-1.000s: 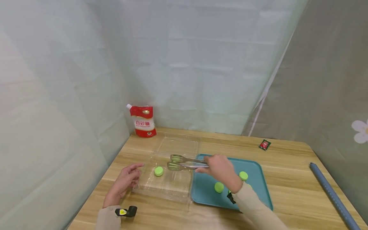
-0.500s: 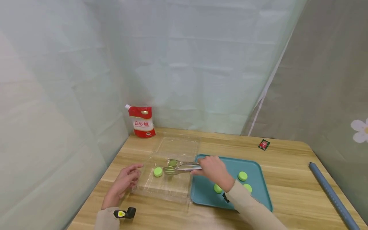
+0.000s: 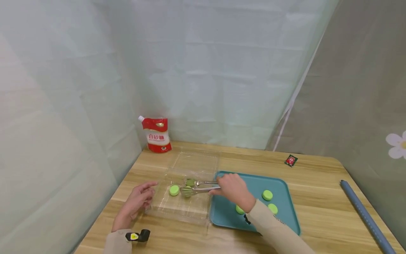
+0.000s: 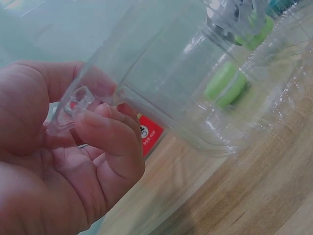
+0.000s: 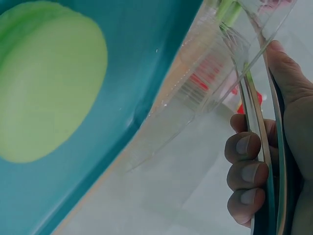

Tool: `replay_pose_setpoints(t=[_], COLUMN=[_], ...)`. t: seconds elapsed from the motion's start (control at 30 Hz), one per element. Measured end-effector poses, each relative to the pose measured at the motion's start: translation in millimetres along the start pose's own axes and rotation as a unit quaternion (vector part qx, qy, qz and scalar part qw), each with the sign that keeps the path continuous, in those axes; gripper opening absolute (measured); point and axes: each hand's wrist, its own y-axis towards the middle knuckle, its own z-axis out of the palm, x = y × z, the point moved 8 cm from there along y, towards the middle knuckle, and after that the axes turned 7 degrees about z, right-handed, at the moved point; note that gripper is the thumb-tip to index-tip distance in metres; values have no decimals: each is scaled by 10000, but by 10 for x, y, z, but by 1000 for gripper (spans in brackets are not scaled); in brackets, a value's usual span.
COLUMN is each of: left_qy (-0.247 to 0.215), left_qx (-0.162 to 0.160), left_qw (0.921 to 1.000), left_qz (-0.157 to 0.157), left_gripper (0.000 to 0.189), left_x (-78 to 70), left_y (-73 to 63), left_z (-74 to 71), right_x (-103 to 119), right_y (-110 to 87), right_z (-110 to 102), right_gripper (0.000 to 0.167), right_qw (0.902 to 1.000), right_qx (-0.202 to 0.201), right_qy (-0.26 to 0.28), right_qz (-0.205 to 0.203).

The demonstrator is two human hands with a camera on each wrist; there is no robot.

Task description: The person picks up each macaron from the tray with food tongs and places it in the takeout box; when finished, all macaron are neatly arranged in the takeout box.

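On the wooden desk (image 3: 320, 208), the left hand (image 3: 139, 199) pinches a clear container (image 3: 169, 206); the right hand (image 3: 235, 189) grips metal tongs (image 3: 203, 189).

Pale creased fabric (image 3: 203, 77) is hanging left and far; greyer flower-marked fabric (image 3: 355, 91) is hanging right; a wood-grain tabletop (image 3: 320, 201) is extending between.

On the bench (image 3: 320, 204), the container (image 3: 196, 210) lies left of the tray (image 3: 252, 185), its lid (image 3: 196, 163) behind. Inside, one macaron (image 3: 174, 190) sits left of the tongs (image 3: 200, 189). Three macarons (image 3: 267, 195) show on the tray. Behind: pouch (image 3: 157, 135) left, sachet (image 3: 291, 160) right. A rod (image 3: 365, 214) lies far right.
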Motion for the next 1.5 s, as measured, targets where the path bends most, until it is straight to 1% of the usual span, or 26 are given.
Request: replay_pose_setpoints(t=[0.2, 0.33, 0.5, 0.63, 0.73, 0.83, 0.97, 1.1, 1.3, 1.43, 1.5], left_qy=[-25, -11, -1, -6, -25, -7, 2, -40, -13, -40, -52], left_qx=[-24, -18, -41, -9, -37, -62, -62, -115, -89, -68, -63], left_qw=[10000, 10000, 10000, 10000, 10000, 10000, 10000, 9999, 9999, 9999, 9999], left_qz=[-2, 36, 51, 91, 56, 50, 13, -113, -122, -122, -126], left_gripper=[52, 53, 52, 52, 51, 51, 51, 52, 53, 53, 53], left_x=[18, 7, 9, 10, 24, 29, 36, 65, 70, 61, 59], left_y=[1, -2, 6, 16, 16, 17, 15, 15, 10, 13, 17], left_z=[-1, 0, -1, 8, 9, 10, 14, 2, -12, -14, -16], right_x=[12, 14, 16, -16, -59, -108, -167, -238, -380, -509, -582], right_y=[-9, -18, -18, -9, -12, -28, -71, -136, -238, -314, -362], right_z=[45, 72, 49, 44, 50, 45, 30, -12, -84, -129, -136], right_gripper=[59, 59, 59, 58, 56, 55, 54, 50, 50, 51, 51], right_qw=[9999, 9999, 9998, 9999, 9992, 9985, 9978, 9952, 9901, 9858, 9848], right_qx=[-119, -129, -180, -18, 99, 92, -36, -238, -418, -369, -287], right_qy=[-86, -22, 64, 160, 336, 460, 546, 821, 1153, 1375, 1372], right_qz=[-77, -82, -76, 52, 179, 285, 363, 476, 680, 893, 1025])
